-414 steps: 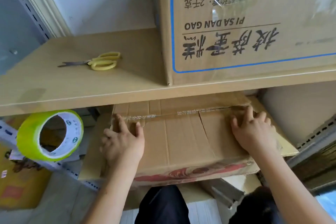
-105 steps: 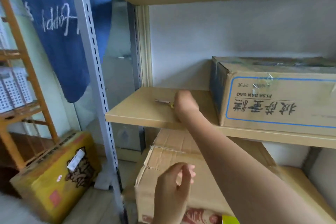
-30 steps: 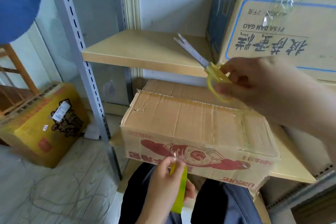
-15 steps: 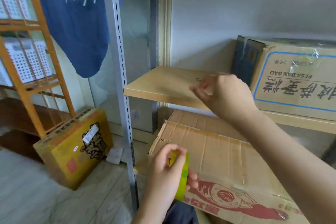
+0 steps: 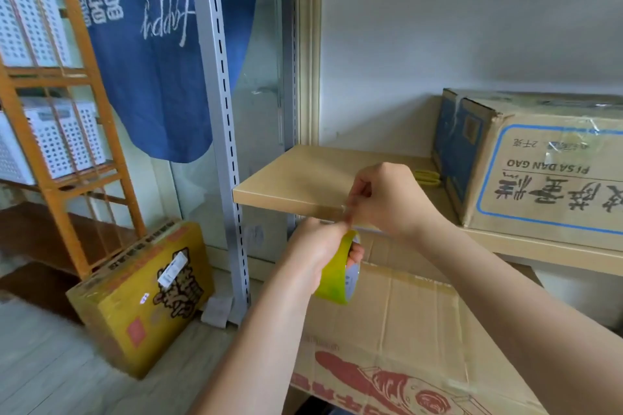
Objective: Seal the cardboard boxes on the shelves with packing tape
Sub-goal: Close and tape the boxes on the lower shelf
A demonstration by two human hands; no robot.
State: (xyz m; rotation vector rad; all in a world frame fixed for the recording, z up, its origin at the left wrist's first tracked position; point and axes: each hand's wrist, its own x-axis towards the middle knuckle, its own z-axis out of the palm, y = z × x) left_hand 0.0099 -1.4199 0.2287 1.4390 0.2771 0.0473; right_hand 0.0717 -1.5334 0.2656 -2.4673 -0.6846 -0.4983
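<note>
Here, in the head view, the left hand [image 5: 315, 248] is wrapped around a roll of yellow-green packing tape [image 5: 338, 274], held on edge just above the lower cardboard box [image 5: 421, 330], most likely so the roll can turn freely as tape comes off. The right hand [image 5: 384, 199] is pinched shut at the top of the roll, thumb and forefinger closed on what appears to be the loose end of the clear tape; the strip itself is too thin and glassy to make out with certainty. Both hands meet just in front of the edge of the middle shelf [image 5: 303, 178], close over the box that seems to be the one being sealed, which keeps the pull short. The yellow-handled scissors [image 5: 428, 177] lie on that shelf beside the upper box [image 5: 539, 172], within easy reach for a cut. The upper box, glossy with tape on its top, sits upside down: its blue-framed print reads "PI SA DAN GAO" inverted, with Chinese characters below. The lower box carries a red cartoon print on its front. To the left, a blue cloth [image 5: 151, 44] shows "happy" upside down, and a yellow carton [image 5: 141, 296] leans on the floor.
</note>
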